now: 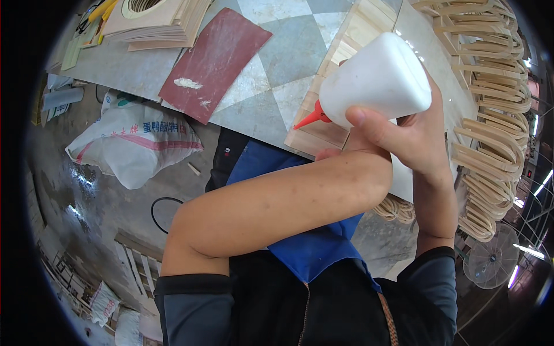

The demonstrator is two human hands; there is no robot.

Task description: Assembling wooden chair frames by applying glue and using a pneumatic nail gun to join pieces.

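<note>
My right hand (398,135) is wrapped round a white plastic squeeze bottle (375,78), its thumb along the near side. The bottle is tilted, and its red pointed nozzle (311,117) aims down and left, with the tip over the near end of a row of pale wooden pieces (323,106). Whether the tip touches the wood I cannot tell. My left forearm crosses in front of my body to the right. Of my left hand (329,154) only a little shows at the near end of the wood; the bottle and right hand hide most of its fingers.
A reddish-brown sheet (216,63) with white smears lies on the patterned tabletop (291,49). Stacked wooden panels with round holes (158,23) stand at the far left. Bundles of bent wooden loops (490,138) line the right. A white sack (135,141) and a fan (490,256) are lower.
</note>
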